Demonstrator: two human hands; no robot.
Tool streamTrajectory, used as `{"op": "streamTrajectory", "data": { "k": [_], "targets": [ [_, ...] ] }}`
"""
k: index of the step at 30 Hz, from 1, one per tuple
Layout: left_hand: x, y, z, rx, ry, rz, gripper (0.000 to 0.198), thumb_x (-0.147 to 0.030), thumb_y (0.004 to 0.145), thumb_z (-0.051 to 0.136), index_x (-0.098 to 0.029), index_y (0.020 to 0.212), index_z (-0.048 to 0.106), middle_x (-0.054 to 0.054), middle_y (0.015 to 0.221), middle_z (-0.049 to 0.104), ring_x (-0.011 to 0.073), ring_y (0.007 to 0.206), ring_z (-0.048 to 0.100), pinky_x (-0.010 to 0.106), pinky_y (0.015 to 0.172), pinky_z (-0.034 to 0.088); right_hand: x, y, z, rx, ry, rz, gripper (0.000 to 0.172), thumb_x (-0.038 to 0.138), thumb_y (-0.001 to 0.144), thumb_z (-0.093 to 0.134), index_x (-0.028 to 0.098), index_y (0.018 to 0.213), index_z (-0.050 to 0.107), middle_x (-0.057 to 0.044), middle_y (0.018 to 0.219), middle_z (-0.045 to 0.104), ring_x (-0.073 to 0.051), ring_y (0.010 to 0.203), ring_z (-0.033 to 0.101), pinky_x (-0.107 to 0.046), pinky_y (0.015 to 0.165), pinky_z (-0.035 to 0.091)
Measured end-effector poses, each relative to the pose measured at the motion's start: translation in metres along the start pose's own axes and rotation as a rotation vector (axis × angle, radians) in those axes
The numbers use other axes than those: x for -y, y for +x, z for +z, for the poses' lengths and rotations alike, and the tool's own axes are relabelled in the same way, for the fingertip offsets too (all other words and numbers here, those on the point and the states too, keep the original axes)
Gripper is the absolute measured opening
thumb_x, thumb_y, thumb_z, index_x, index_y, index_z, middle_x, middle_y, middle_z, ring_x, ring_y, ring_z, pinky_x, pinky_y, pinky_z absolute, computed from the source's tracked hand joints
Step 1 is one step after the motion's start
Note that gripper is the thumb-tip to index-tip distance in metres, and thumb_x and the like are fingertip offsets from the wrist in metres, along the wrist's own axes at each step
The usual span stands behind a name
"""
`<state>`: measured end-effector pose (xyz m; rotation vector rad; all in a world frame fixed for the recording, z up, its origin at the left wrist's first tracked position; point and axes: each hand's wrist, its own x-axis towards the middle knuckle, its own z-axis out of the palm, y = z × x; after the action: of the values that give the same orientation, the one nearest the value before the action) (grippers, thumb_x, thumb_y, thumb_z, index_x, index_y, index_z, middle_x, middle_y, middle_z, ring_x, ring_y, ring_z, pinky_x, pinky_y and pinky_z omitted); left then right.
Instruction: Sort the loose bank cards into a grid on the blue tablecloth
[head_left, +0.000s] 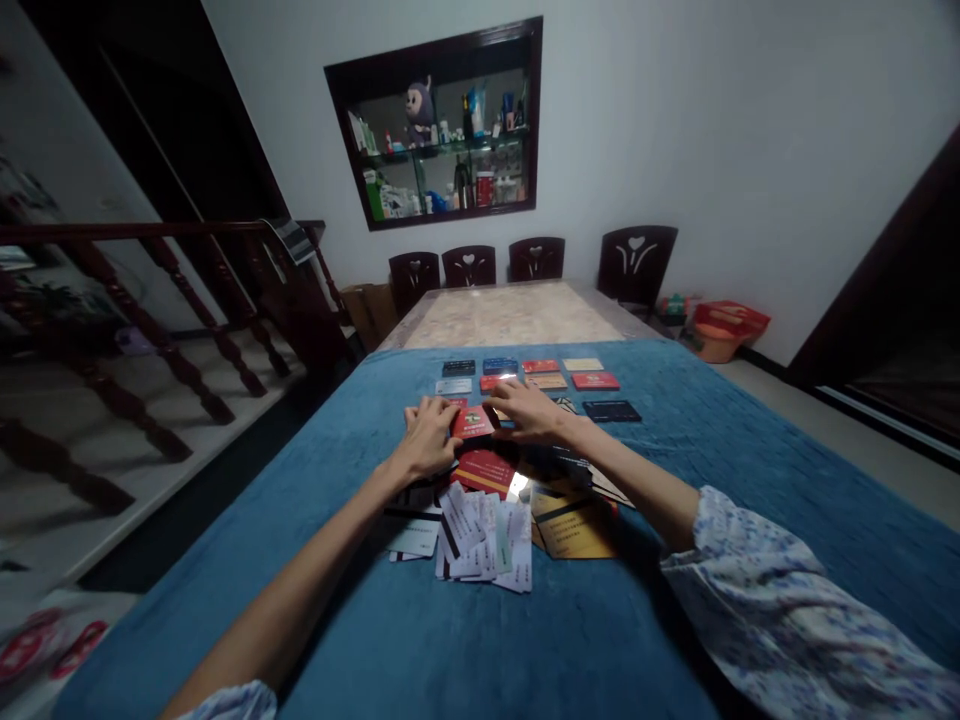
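Between both hands is a red card [472,422] with a pale emblem. My left hand [429,438] grips its left edge, thumb at the lower corner. My right hand [526,410] closes on its right side with bent fingers. Just below lies a larger red card [484,470] with a yellow stripe. Nearer to me are a fanned heap of white cards [487,535], black-striped pale cards [414,535] on the left and a gold card [576,525] on the right. Dark cards under my right wrist are partly hidden.
Beyond my hands sit rows of cards, among them a navy one [500,366], a red one [595,381] and a black one [612,411]. A blue cloth [337,480] covers the near table; chairs [636,258] stand behind it. Stair railings [150,270] run along the left.
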<state>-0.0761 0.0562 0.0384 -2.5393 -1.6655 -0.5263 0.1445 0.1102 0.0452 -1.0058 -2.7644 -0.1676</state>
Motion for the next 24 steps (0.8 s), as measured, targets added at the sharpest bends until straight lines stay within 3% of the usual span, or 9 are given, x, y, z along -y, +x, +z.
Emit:
{"op": "streamTrajectory", "data": {
  "k": [13,24],
  "targets": [
    [-0.041,0.058,0.021,0.093,0.056,0.111,0.030,-0.020,0.079,0.061,-0.017,0.109,0.062,0.014,0.115,0.057,0.0332,0.111,0.046,0.050,0.091,0.037,-0.061,-0.036,-0.005,0.024,-0.022,0.069,0.041,0.040,0.082,0.069,0.020,0.117,0.065,-0.014,0.119,0.058,-0.029,0.114,0.047,-0.038,0.085,0.042],
    [-0.076,0.110,0.044,0.124,0.047,0.189,0.034,-0.023,0.077,0.065,-0.019,0.111,0.060,0.014,0.119,0.055,0.0333,0.114,0.044,0.053,0.095,0.036,-0.110,-0.067,-0.017,0.055,0.008,0.136,0.033,0.038,0.083,0.066,0.017,0.109,0.067,-0.014,0.112,0.060,-0.028,0.104,0.049,-0.034,0.080,0.041]
  ]
}}
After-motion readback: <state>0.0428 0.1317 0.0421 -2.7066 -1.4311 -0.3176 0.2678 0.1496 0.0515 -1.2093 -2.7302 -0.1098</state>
